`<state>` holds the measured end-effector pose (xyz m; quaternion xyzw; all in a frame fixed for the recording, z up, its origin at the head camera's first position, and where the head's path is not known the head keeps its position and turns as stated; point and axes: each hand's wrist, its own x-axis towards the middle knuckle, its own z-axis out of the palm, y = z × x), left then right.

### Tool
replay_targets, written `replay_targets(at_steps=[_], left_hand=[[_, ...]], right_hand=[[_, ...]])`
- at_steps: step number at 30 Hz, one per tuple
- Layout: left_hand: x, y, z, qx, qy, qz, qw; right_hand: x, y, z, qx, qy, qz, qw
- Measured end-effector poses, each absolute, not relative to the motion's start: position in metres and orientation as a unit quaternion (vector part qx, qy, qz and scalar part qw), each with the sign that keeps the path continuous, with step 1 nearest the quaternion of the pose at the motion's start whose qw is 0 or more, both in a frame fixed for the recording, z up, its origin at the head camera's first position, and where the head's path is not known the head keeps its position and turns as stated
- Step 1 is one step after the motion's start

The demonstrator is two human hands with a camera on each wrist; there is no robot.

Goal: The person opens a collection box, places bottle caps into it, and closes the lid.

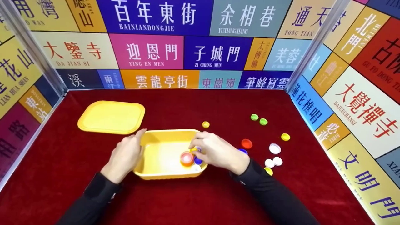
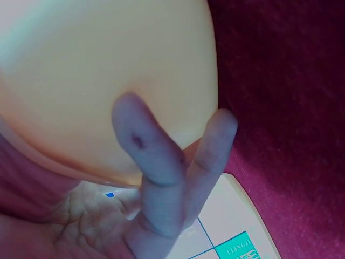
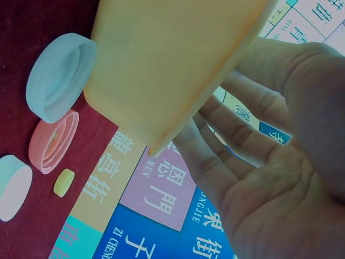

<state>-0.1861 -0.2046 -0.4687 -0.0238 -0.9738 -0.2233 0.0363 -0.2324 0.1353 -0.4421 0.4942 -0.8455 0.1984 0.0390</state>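
A yellow plastic box [image 1: 170,175] stands mid-table with several bottle caps in its right end, among them a red cap [image 1: 187,158] and a blue cap [image 1: 198,161]. My left hand [image 1: 126,156] grips the box's left end; in the left wrist view its fingers [image 2: 156,162] lie against the outer wall. Over the right rim reaches my right hand [image 1: 215,151], fingers bent down inside, a yellow cap [image 1: 193,149] between thumb and fingertips. The box wall [image 3: 167,65] hides those fingertips in the right wrist view.
The yellow lid [image 1: 112,117] lies behind the box at left. Loose caps spread to the right: red [image 1: 247,143], green [image 1: 263,121], white [image 1: 275,148], yellow [image 1: 285,137]. A small yellow-orange cap [image 1: 205,124] lies behind the box. Printed panels [image 1: 147,50] enclose the table.
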Motion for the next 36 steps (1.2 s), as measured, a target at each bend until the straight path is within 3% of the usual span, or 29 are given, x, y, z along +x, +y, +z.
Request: replay_targets(at_steps=[20, 30, 36], left_hand=[[-0.185, -0.205, -0.469, -0.028, -0.973, -0.222, 0.048], [-0.184, -0.206, -0.471, -0.038, -0.972, -0.224, 0.053], [-0.185, -0.206, -0.47, -0.04, -0.973, -0.221, 0.058]], right_hand=[[-0.231, 0.138, -0.435, 0.49, -0.845, 0.198, 0.08], [-0.236, 0.144, -0.433, 0.469, -0.852, 0.22, 0.075], [-0.248, 0.151, -0.426, 0.456, -0.852, 0.236, 0.106]])
